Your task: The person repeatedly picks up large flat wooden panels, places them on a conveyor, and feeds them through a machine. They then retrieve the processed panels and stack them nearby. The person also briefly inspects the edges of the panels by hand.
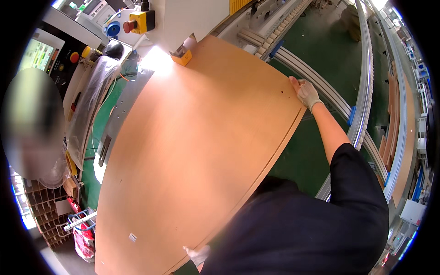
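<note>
Looks like a stiff, probably hefty tan board (197,137) right by the white machine (190,18), best held wide along the edge away from it, pinched at one corner by fingers of the right hand (306,93), can't tell for the left hand (199,255) tbh.

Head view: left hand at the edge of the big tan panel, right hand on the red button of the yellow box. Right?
Not the right hand: the head view shows it at a corner of the tan panel, well away from the red button on the yellow box. The left hand is at the panel's edge, as you said.
</note>
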The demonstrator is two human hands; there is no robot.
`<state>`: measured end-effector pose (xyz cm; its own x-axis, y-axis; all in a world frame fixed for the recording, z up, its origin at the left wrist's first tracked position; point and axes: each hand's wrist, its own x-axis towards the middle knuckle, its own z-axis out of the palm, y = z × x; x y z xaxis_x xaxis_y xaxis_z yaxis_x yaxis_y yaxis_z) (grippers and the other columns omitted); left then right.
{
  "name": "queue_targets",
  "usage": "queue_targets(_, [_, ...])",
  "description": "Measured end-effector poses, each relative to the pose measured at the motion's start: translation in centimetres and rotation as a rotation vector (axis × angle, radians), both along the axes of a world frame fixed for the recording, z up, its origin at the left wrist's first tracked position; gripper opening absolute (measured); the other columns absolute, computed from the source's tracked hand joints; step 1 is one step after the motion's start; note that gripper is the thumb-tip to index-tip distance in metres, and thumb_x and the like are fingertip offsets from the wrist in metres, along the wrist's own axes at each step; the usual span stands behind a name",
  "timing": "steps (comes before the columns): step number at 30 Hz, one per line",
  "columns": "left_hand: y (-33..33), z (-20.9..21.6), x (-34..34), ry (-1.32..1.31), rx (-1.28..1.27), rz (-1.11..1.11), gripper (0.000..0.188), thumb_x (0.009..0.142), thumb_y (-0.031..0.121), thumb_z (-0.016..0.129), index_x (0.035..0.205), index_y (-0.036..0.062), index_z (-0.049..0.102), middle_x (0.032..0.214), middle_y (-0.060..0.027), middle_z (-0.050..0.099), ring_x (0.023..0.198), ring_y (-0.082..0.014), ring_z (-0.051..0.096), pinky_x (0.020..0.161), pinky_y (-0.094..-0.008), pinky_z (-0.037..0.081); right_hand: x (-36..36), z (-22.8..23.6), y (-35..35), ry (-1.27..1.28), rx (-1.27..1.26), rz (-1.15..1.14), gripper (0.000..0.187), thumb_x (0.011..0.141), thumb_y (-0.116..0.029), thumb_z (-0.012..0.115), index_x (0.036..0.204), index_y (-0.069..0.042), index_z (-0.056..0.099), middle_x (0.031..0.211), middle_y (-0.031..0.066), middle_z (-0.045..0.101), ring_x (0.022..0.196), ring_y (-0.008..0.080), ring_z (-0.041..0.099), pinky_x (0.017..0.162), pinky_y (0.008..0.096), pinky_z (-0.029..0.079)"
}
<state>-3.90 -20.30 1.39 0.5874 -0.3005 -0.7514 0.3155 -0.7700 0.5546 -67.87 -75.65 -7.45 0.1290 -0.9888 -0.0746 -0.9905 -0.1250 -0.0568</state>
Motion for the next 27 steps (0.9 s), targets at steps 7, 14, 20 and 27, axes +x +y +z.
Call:
queue_targets(7, [-9.5,3.2,-9.9,0.388,-0.373,0.386,0.053,0.092,0.040,0.053,0.130,0.0025,0.052,0.125,-0.0130,0.061,0.119,-0.0288,0.054,0.104,-0.0464,0.041,3.3,9.7,-4.4,-0.263,-0.096,-0.550,0.039,0.094,-0.043,0.052,0.118,-0.015,0.065,0.111,0.0125,0.067,0.104,0.0309,0.063,0.090,0.0374,0.048])
queue_targets(14, [-5.9,7.7,-10.2,-0.283,0.143,-0.737,0.035,0.091,0.041,0.060,0.098,0.0075,0.066,0.100,-0.0153,0.067,0.095,-0.0317,0.064,0.084,-0.0399,0.050,7.2,6.9,2.9,-0.069,-0.560,-0.128,0.041,0.093,-0.039,0.058,0.126,-0.016,0.062,0.134,0.0103,0.058,0.130,0.0296,0.048,0.109,0.0498,0.032])
queue_targets(20, [-7.1,7.9,-5.7,-0.882,0.405,-1.371,0.100,0.068,0.049,0.080,0.146,0.0080,0.033,0.155,-0.0205,0.022,0.146,-0.0411,0.012,0.118,-0.0526,0.010,17.7,7.2,15.3,-0.410,-0.364,-0.115,0.033,0.089,-0.025,0.064,0.122,-0.020,0.067,0.147,0.0119,0.047,0.140,0.0356,0.035,0.113,0.0605,0.019])
queue_targets(27, [-12.2,5.1,-8.0,-0.818,0.319,-1.514,0.109,0.066,0.053,0.076,0.152,0.0124,0.024,0.159,-0.0254,0.004,0.144,-0.0527,-0.008,0.114,-0.0630,-0.007,12.4,6.8,9.6,-0.596,-0.404,-0.209,0.026,0.089,-0.015,0.059,0.111,-0.011,0.072,0.140,0.0102,0.055,0.138,0.0322,0.039,0.116,0.0475,0.022])
